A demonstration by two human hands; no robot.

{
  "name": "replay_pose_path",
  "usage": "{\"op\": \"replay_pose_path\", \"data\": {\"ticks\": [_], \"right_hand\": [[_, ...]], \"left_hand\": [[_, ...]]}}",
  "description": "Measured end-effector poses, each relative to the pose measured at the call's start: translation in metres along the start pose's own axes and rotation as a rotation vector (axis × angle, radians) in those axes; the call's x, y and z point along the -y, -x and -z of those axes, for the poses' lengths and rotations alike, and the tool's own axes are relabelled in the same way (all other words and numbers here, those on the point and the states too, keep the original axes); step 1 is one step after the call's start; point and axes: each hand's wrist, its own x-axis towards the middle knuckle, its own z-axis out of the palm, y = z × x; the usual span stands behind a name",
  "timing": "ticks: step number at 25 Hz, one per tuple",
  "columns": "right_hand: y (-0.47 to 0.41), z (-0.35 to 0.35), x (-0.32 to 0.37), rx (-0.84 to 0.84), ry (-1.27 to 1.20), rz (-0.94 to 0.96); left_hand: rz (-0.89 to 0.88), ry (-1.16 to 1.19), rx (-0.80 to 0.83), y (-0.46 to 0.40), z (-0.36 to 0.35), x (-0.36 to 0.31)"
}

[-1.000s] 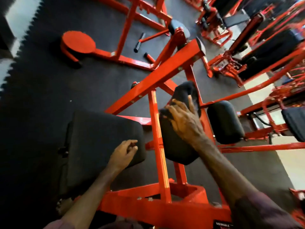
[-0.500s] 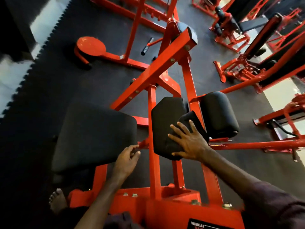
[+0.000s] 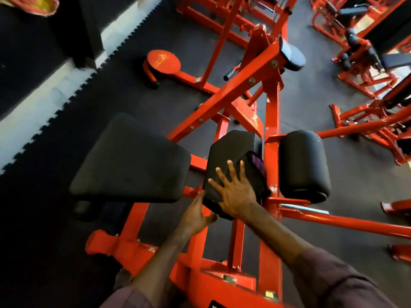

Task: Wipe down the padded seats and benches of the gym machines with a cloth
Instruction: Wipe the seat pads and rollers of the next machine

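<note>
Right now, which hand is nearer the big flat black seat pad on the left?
Left. The left hand sits just below and right of the big flat black seat pad, by its corner. The right hand is farther right, pressing a dark cloth onto the middle black pad.

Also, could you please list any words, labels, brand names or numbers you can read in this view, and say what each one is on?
No text here can be read in full.
Black label on the red machine frame, at the bottom edge: white letters, cut off by the picture's edge and too blurred to read.
Small yellow tag on the same frame: too small to read.
The black pads and the dark cloth under the right hand show no lettering.
</note>
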Motion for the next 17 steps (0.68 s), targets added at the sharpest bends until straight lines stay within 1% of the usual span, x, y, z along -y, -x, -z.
{"op": "replay_pose_path", "data": {"ticks": [2,4,5,6,7,9,10,11,12,13,14,15,16,17], "right_hand": [[0.007,-0.004,0.009,0.014,0.000,0.102],[0.035,-0.021,-0.003,-0.050,0.004,0.233],[0.044,-0.025,-0.011,-0.072,-0.014,0.241],[0.045,-0.027,-0.015,-0.127,-0.011,0.205],[0.037,-0.025,-0.014,-0.143,-0.018,0.145],[0.011,-0.012,0.005,-0.069,-0.069,0.028],[0.006,-0.009,0.016,-0.035,-0.066,0.031],[0.006,-0.011,0.021,-0.032,-0.061,0.074],[0.013,-0.018,0.019,-0.048,-0.043,0.146],[0.026,-0.026,0.010,-0.074,-0.025,0.212],[0.037,-0.032,-0.002,-0.122,-0.032,0.224],[0.042,-0.036,-0.012,-0.179,-0.055,0.176],[0.039,-0.034,-0.017,-0.233,-0.085,0.076],[0.030,-0.028,-0.017,-0.216,-0.116,-0.017]], "left_hand": [[0.026,0.024,-0.050,-0.008,-0.009,0.007],[0.011,0.013,-0.078,-0.014,-0.016,0.015],[-0.015,0.019,-0.092,-0.016,-0.020,0.021],[-0.012,0.021,-0.094,-0.019,-0.024,0.026],[-0.012,0.037,-0.100,-0.020,-0.025,0.031],[0.001,0.023,-0.112,-0.018,-0.021,0.030],[-0.049,0.017,-0.102,-0.016,-0.019,0.030],[-0.098,-0.002,-0.103,-0.013,-0.018,0.028],[-0.087,0.017,-0.103,-0.014,-0.019,0.030],[-0.074,-0.014,-0.100,-0.013,-0.013,0.023],[-0.050,-0.022,-0.086,-0.012,-0.012,0.021],[-0.015,0.014,-0.077,-0.013,-0.013,0.019],[0.002,0.017,-0.088,-0.014,-0.011,0.016],[0.036,0.042,-0.069,-0.012,-0.009,0.009]]}}
